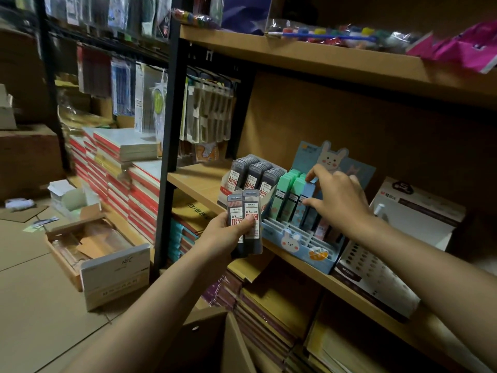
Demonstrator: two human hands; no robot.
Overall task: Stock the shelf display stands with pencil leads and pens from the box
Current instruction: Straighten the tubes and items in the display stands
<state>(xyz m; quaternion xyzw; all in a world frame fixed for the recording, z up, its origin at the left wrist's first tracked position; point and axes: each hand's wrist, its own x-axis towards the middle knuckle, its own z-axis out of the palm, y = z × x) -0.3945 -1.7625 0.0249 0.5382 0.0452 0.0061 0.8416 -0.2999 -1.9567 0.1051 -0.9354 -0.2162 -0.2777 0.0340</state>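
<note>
Left hand [228, 232] is gripping a small stack of 0.7 HB pencil lead cases [245, 220] upright in front of the shelf edge [196, 181], thumb across the labels; right hand [337, 196] is pinching the top of a blue lead case [309, 200] standing in the bunny display stand [304, 238], thumb low and fingers curled over the top; cases are looking light, rigid and slick plastic, so likely to be sliding against each other in a stack; best taken by the narrow long edges near the middle; grey lead tray [252, 176] is sitting just left of the stand, looking full; how many cases the left hand is holding is hard to tell; the stand's right slots are hiding behind the right wrist; which open floor box [88, 246] is the supply box is unclear.
</note>
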